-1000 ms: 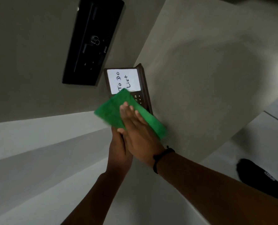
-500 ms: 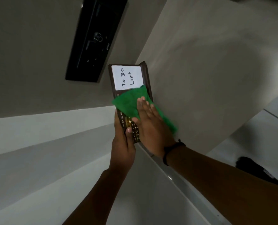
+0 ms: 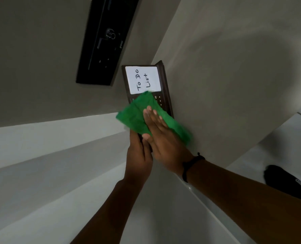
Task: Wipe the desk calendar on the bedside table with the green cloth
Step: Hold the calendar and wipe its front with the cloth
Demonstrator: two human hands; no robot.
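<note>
The dark brown desk calendar [image 3: 165,81] stands on the bedside table [image 3: 234,85], with a white "To Do List" card on its upper face. My left hand [image 3: 139,155] grips the calendar's near end from below. My right hand [image 3: 163,136] lies flat with fingers together, pressing the green cloth [image 3: 137,115] onto the calendar's lower face. The cloth hides most of the date grid; a few pale marks show beside it. A black band circles my right wrist.
A black wall panel [image 3: 104,41] with switches sits on the wall up and left of the calendar. A white ledge [image 3: 49,141] runs along the left. A black shoe [image 3: 287,184] lies on the floor at the lower right.
My right hand has slid the cloth back down and to the left across the calendar's face, after reaching up near the white card half a second ago. My left hand keeps its hold.
</note>
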